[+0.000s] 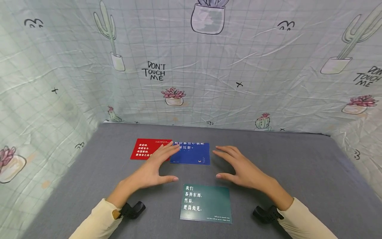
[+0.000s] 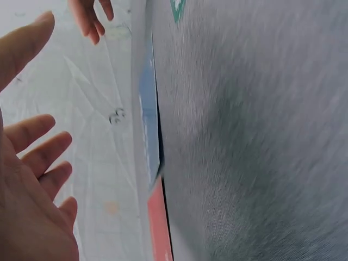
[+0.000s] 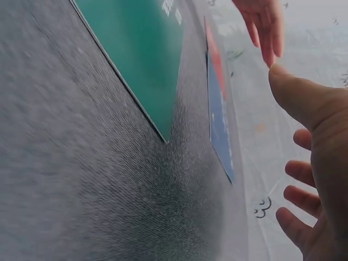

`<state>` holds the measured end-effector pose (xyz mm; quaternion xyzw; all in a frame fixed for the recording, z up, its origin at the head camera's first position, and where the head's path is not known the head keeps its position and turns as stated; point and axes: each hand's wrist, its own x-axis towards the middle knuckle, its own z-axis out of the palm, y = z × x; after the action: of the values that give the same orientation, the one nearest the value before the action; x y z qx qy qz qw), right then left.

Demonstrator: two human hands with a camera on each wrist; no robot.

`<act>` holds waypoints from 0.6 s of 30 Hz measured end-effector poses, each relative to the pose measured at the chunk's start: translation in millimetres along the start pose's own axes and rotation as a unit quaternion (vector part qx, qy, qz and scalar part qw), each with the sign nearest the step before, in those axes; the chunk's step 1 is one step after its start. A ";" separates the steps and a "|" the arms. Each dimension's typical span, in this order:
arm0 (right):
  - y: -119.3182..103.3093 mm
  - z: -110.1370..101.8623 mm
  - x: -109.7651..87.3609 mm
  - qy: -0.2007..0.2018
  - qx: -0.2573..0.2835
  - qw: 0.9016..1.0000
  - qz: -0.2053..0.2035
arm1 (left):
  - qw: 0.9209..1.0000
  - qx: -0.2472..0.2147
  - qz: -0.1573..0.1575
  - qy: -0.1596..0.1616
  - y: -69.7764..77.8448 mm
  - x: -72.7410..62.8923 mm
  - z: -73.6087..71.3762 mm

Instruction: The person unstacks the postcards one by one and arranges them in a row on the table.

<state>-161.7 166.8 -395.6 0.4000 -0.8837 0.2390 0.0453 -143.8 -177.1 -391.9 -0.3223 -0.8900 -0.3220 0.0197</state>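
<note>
Both hands hover above the table, thumbs apart from fingers, with nothing held. In the head view my left hand (image 1: 153, 167) hangs over the near edges of a red card (image 1: 143, 148) and a blue card (image 1: 194, 154), hiding part of each. My right hand (image 1: 241, 167) is to the right of the blue card, its fingertips pointing toward it. The blue card lies beside the red one, their edges meeting or slightly overlapping. Closer to the person, between the wrists, lies a green card (image 1: 206, 204) with white writing. The right wrist view shows the green card's corner flat on the cloth.
A grey cloth (image 1: 298, 172) covers the table. Behind and at both sides hangs a pale sheet (image 1: 206, 66) printed with cacti and lettering. Each wrist wears a black strap with a camera, such as the left wrist camera (image 1: 133, 210).
</note>
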 end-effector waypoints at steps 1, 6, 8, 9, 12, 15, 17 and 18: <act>-1.3 -0.5 -2.9 0.002 0.000 1.000 0.000 | 1.000 0.002 0.003 0.001 2.4 -2.1 1.2; -8.8 -1.2 -15.6 0.013 0.007 1.000 -0.003 | 1.000 0.004 0.014 0.005 14.7 -12.9 9.1; -12.3 -1.0 -20.5 0.015 0.014 1.000 -0.004 | 1.000 -0.003 0.014 0.009 19.9 -17.1 12.8; -14.1 -0.5 -23.0 0.015 0.017 1.000 -0.005 | 1.000 -0.008 0.015 0.010 22.5 -19.0 14.7; -20.4 1.5 -30.8 0.021 0.022 1.000 -0.007 | 1.000 -0.019 0.015 0.014 29.1 -25.0 21.1; -27.1 4.9 -38.9 0.029 0.026 0.999 -0.007 | 1.000 -0.019 0.011 0.012 33.4 -31.6 28.5; -31.6 7.0 -43.9 0.033 0.029 0.999 -0.006 | 1.000 -0.020 0.008 0.010 34.7 -36.0 33.2; -33.8 8.1 -46.3 0.034 0.031 0.999 -0.005 | 1.000 -0.021 0.011 0.011 34.9 -38.1 35.3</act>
<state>-104.9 175.6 -402.3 0.3976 -0.8717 0.2790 0.0642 -87.1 -157.4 -409.5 -0.3284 -0.8793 -0.3439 0.0263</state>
